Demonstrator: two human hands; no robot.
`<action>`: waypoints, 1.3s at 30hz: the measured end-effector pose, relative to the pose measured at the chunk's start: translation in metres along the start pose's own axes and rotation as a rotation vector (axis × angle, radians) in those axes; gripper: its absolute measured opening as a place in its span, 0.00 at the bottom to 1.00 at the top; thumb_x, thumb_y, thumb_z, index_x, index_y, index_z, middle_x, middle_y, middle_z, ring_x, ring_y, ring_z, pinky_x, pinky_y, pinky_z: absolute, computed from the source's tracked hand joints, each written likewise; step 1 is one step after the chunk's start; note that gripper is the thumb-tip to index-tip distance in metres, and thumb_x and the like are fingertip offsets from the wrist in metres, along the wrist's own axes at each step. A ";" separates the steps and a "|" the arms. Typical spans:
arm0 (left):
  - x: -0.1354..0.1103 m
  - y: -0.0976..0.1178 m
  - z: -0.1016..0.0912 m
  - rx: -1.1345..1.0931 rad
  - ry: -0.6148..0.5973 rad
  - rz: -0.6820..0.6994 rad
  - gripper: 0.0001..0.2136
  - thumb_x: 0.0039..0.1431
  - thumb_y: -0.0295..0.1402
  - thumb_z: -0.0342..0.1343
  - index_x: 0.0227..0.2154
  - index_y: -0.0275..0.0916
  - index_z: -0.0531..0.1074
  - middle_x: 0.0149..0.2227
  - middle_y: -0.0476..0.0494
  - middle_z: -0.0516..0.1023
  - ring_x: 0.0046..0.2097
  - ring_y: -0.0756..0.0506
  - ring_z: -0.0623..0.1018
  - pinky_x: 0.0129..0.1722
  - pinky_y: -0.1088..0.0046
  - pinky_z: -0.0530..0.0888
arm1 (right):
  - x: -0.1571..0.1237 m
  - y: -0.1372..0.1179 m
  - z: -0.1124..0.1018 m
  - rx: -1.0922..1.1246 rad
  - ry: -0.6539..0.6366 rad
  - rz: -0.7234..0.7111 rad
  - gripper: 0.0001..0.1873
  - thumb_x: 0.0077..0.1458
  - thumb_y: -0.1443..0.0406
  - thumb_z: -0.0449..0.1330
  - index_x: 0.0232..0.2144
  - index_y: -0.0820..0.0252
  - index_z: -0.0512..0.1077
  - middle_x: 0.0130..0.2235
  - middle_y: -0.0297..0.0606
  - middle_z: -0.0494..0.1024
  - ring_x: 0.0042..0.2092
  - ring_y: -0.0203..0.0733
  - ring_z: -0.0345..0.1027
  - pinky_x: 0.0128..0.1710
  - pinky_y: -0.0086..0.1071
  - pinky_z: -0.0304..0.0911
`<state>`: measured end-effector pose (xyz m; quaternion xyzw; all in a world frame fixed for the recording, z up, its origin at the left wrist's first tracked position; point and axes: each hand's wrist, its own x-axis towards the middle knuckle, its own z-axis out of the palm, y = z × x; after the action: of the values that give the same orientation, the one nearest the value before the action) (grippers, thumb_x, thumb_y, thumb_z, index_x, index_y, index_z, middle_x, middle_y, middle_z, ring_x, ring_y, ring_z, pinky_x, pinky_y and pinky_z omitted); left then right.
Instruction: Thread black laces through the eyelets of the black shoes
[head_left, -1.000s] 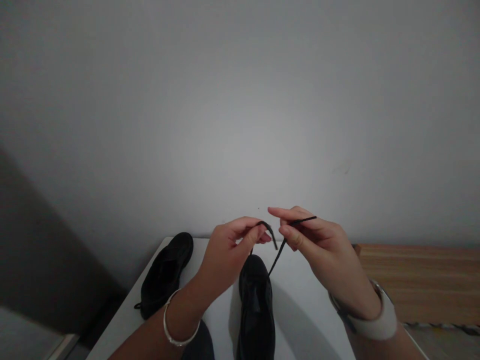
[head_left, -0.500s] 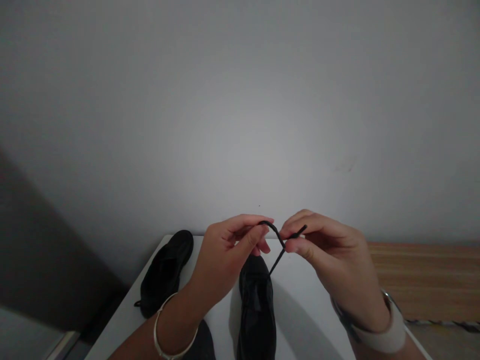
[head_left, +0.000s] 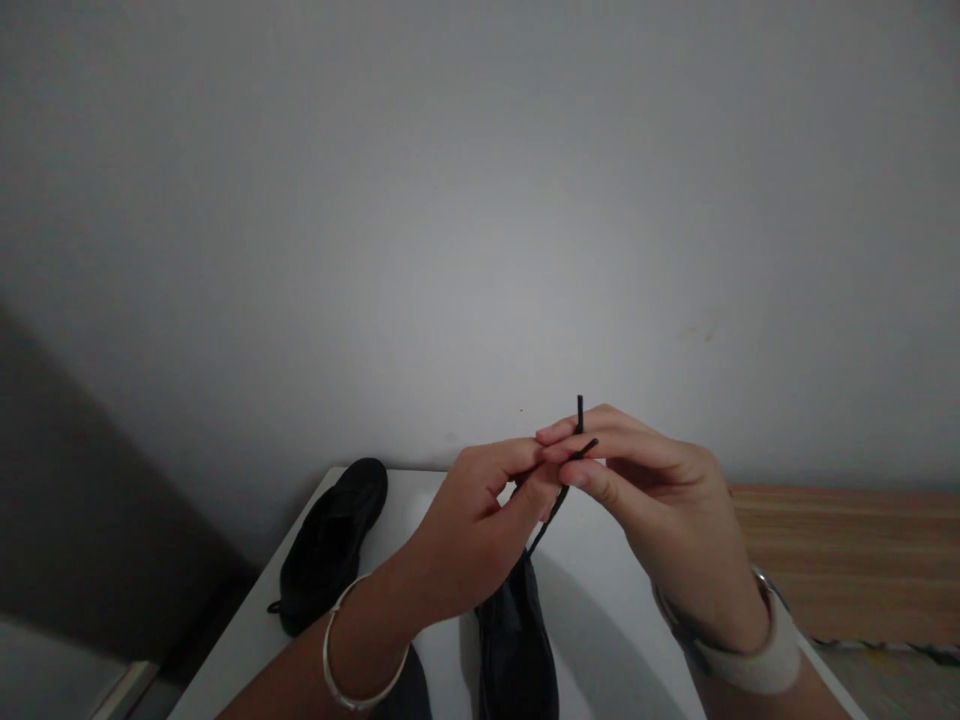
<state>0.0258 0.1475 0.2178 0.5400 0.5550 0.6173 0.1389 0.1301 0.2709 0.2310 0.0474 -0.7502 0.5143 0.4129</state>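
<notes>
A black shoe [head_left: 517, 650] lies on the white table [head_left: 615, 620] right in front of me, its toe partly hidden behind my left hand. My left hand [head_left: 480, 525] and my right hand [head_left: 652, 490] meet above it, fingertips touching. Both pinch the black shoelace [head_left: 559, 495], which runs up taut from the shoe; two short ends stick out above my right fingers. A silver bangle sits on my left wrist and a pale watch band on my right.
A second black shoe [head_left: 334, 545] lies at the table's far left corner. The table stands against a plain grey wall [head_left: 480, 200]. A wooden surface [head_left: 847, 560] lies to the right, and dark floor shows at the left.
My hands have come together: the left moved right and the right moved left until the fingertips met. The lace loop seen before is now gathered between them, one end pointing up.
</notes>
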 end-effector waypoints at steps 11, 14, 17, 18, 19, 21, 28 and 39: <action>0.008 -0.007 0.000 0.195 0.039 0.176 0.10 0.68 0.29 0.52 0.43 0.43 0.78 0.41 0.45 0.81 0.44 0.46 0.79 0.48 0.71 0.73 | -0.001 0.013 -0.001 -0.018 0.041 -0.004 0.09 0.61 0.67 0.63 0.39 0.46 0.82 0.41 0.34 0.83 0.45 0.41 0.74 0.47 0.34 0.70; 0.010 -0.009 -0.001 0.134 0.084 0.120 0.12 0.69 0.30 0.49 0.41 0.40 0.79 0.40 0.43 0.81 0.45 0.44 0.78 0.47 0.68 0.74 | -0.005 0.026 -0.009 -0.011 0.145 0.077 0.08 0.62 0.64 0.63 0.42 0.47 0.82 0.44 0.36 0.82 0.48 0.43 0.73 0.51 0.37 0.68; 0.012 -0.018 -0.007 0.039 0.178 0.020 0.11 0.69 0.33 0.51 0.42 0.39 0.80 0.40 0.42 0.82 0.44 0.45 0.79 0.47 0.68 0.74 | -0.008 0.045 -0.024 0.171 0.268 0.200 0.07 0.60 0.62 0.65 0.40 0.49 0.81 0.40 0.36 0.83 0.44 0.43 0.75 0.52 0.41 0.68; 0.012 -0.024 -0.011 -0.011 0.229 -0.012 0.10 0.68 0.34 0.53 0.42 0.39 0.80 0.38 0.43 0.82 0.41 0.46 0.79 0.45 0.70 0.74 | -0.009 0.052 -0.030 0.246 0.294 0.239 0.06 0.58 0.61 0.66 0.39 0.50 0.81 0.39 0.35 0.82 0.42 0.42 0.75 0.50 0.40 0.69; 0.012 -0.032 -0.017 -0.074 0.288 -0.042 0.10 0.66 0.34 0.56 0.42 0.38 0.80 0.35 0.44 0.82 0.38 0.47 0.79 0.42 0.71 0.75 | -0.010 0.061 -0.038 0.307 0.316 0.273 0.06 0.57 0.61 0.67 0.38 0.51 0.81 0.37 0.35 0.81 0.39 0.40 0.75 0.47 0.38 0.70; 0.012 -0.050 -0.032 -0.210 0.406 -0.081 0.10 0.62 0.35 0.61 0.43 0.37 0.80 0.31 0.46 0.81 0.34 0.48 0.78 0.39 0.72 0.75 | -0.011 0.079 -0.055 0.362 0.371 0.318 0.06 0.54 0.61 0.69 0.36 0.52 0.80 0.37 0.34 0.80 0.35 0.36 0.72 0.39 0.33 0.71; -0.008 -0.121 -0.093 -0.350 0.712 -0.151 0.18 0.49 0.34 0.70 0.42 0.39 0.73 0.32 0.46 0.83 0.29 0.52 0.74 0.30 0.79 0.71 | -0.032 0.147 -0.105 0.377 0.511 0.402 0.18 0.45 0.62 0.73 0.38 0.49 0.72 0.34 0.32 0.80 0.26 0.33 0.61 0.26 0.28 0.59; -0.070 -0.163 -0.114 -0.216 0.812 -0.316 0.14 0.58 0.44 0.62 0.37 0.36 0.76 0.20 0.57 0.63 0.19 0.56 0.57 0.16 0.83 0.54 | -0.077 0.185 -0.126 0.323 0.521 0.553 0.16 0.45 0.57 0.73 0.35 0.56 0.78 0.31 0.35 0.74 0.26 0.33 0.58 0.22 0.30 0.57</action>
<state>-0.1112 0.0885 0.0688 0.1449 0.5725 0.8049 0.0582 0.1608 0.4324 0.0605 -0.2235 -0.5146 0.7117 0.4228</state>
